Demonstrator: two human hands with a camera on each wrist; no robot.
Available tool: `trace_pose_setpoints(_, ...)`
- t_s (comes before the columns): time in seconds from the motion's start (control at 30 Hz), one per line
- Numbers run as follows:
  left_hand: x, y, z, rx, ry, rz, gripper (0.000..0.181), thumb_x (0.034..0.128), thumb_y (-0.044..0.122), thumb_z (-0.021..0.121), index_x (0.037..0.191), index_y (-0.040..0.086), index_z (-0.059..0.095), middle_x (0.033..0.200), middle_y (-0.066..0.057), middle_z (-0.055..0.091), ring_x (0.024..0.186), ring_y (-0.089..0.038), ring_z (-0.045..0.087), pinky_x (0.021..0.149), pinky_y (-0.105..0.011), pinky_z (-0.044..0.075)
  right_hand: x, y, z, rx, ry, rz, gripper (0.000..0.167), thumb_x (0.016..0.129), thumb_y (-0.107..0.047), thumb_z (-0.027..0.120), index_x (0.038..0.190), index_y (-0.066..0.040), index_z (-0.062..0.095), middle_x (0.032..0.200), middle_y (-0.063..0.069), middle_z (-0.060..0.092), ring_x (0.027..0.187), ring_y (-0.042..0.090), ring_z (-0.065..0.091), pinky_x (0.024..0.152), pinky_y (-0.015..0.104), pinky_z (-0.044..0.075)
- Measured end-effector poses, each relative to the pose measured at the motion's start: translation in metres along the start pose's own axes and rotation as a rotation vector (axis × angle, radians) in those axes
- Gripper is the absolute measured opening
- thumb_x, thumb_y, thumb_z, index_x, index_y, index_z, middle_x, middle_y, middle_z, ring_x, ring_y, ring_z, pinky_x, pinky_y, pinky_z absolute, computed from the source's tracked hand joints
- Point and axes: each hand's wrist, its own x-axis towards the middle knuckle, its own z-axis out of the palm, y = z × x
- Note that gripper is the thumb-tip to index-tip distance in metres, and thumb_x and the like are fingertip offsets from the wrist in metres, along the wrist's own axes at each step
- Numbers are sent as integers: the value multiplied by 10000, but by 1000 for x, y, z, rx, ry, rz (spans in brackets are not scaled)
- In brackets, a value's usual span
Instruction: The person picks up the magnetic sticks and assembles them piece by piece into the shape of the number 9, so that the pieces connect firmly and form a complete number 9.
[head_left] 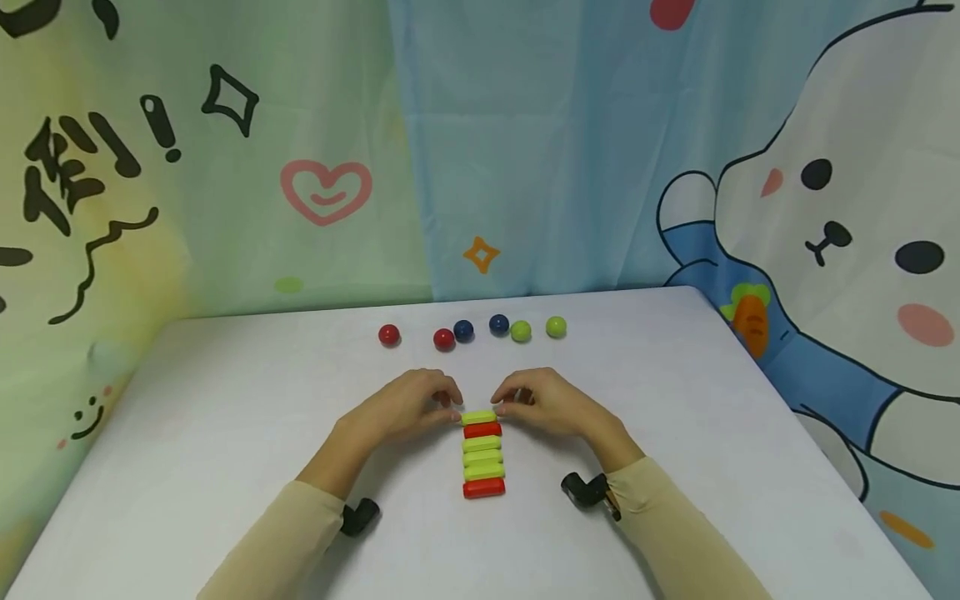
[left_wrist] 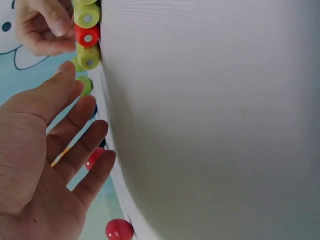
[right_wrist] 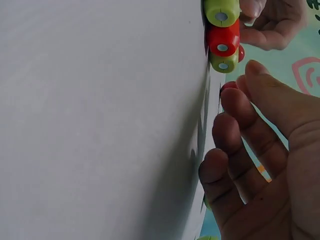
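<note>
A column of red and yellow-green rods lies side by side on the white table, with a yellow-green rod (head_left: 478,417) at its far end and a red rod (head_left: 483,487) nearest. The left hand (head_left: 408,404) is at the left end of the farthest rod, the right hand (head_left: 551,404) at its right end. In the left wrist view the left hand's (left_wrist: 55,150) fingers are spread and relaxed, holding nothing. The right wrist view has the right hand (right_wrist: 265,145) with loosely bent fingers, nothing in them, below the rod ends (right_wrist: 223,47).
Beyond the hands, several balls form a loose row near the table's (head_left: 225,433) back edge: red (head_left: 389,335), dark blue (head_left: 498,325) and green (head_left: 556,327) ones. A printed curtain (head_left: 510,167) hangs behind the table. Each wrist wears a small black device (head_left: 360,517).
</note>
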Motion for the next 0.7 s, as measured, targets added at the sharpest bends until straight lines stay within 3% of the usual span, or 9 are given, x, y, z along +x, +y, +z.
trace_pose_setpoints(0.17, 3, 1, 1, 2, -20, 4, 256, 921, 290, 785, 1141, 174, 723, 942, 96, 664, 908, -108, 586, 887, -316, 521, 4, -1, 3, 13, -20, -12, 105, 956, -246, 750, 1054, -217, 773, 1003, -126, 716, 868, 97, 594, 827, 283, 526)
trace_pose_setpoints(0.43, -9, -3, 4, 33, -8, -11, 175, 918, 259, 784, 1079, 191, 773, 938, 115, 669, 926, -106, 560, 880, -339, 514, 18, -8, 13, -8, -77, -78, 78, 963, -258, 741, 1026, -219, 766, 972, -137, 707, 871, 77, 600, 841, 289, 522)
trace_pose_setpoints(0.7, 10, 4, 9, 31, -21, 27, 152, 942, 251, 754, 1073, 181, 788, 961, 111, 715, 923, -101, 581, 880, -323, 515, 7, -7, 4, -34, -57, 6, 93, 965, -263, 737, 1043, -221, 766, 1006, -126, 710, 882, 89, 589, 848, 299, 522)
